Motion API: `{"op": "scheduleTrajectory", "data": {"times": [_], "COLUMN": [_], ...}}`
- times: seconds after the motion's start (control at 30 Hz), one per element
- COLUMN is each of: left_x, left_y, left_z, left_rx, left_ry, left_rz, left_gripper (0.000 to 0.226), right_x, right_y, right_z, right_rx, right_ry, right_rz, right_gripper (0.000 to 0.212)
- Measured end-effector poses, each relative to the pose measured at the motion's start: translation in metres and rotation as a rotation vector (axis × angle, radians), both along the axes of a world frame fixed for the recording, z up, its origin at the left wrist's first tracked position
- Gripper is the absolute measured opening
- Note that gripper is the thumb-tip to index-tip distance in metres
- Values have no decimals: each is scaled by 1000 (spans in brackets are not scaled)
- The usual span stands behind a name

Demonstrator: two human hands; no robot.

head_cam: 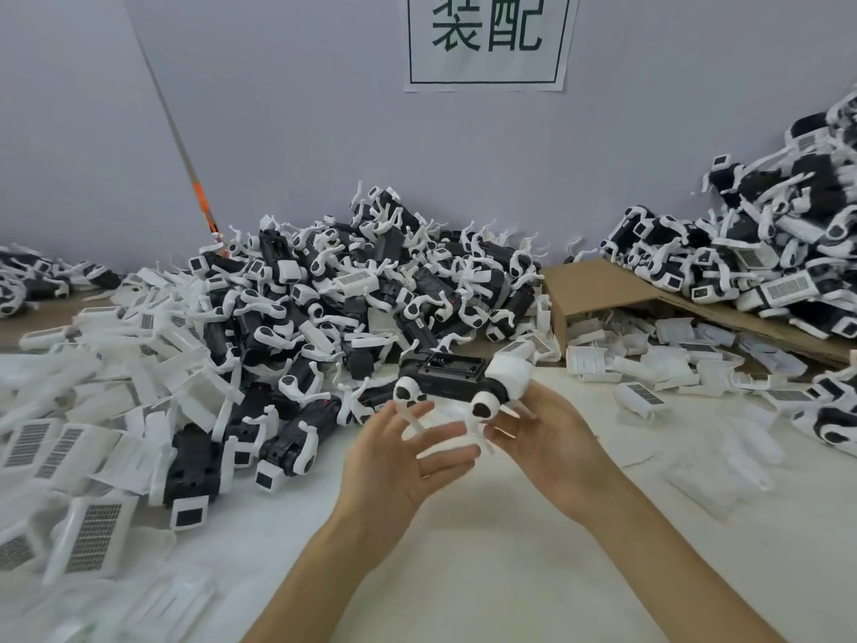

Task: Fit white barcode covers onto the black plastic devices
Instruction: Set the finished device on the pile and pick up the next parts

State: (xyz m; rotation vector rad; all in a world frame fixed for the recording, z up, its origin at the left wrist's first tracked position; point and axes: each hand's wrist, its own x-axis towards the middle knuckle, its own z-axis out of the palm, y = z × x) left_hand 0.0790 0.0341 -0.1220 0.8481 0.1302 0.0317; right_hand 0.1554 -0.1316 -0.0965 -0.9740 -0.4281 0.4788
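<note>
While left hand [408, 452] splays empty, right hand's [547, 438] relaxed fingertips [508, 426] touch black device [447, 375].

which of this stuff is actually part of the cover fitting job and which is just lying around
For the job:
black device at the hands
left hand
right hand
loose white barcode covers heaped at left
pile of devices behind

Just lying about:
cardboard flap
wall sign
orange-banded pole leaning on the wall
</note>
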Motion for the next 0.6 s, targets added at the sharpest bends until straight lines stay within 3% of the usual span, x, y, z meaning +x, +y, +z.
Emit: {"op": "scheduleTrajectory", "data": {"times": [0.13,0.27,0.37,0.43,0.5,0.53,0.6], "left_x": [-4,-4,-9,-13,-15,-16,-17], "left_y": [10,6,4,2,-2,-3,-4], "left_z": [3,1,2,3,2,2,1], "left_rx": [-185,22,78,81,157,182,177], "left_ry": [-33,27,2,-6,-25,-44,-73], "left_rz": [-28,-144,-287,-398,-498,-537,-606], "left_gripper": [53,58,57,56,55,53,50], "right_x": [1,-1,-6,-10,-7,-8,-9], "right_y": [-8,-10,-7,-9,-14,-14,-13], "right_z": [-4,-15,-15,-11,-17,-16,-12], "right_rx": [98,-32,77,-17,-207,-267,-300], "right_ry": [108,84,162,82,-149,-199,-146], "right_rz": [89,-22,41,72,104,103,117], "right_gripper": [17,23,15,9,35,35,18]}}
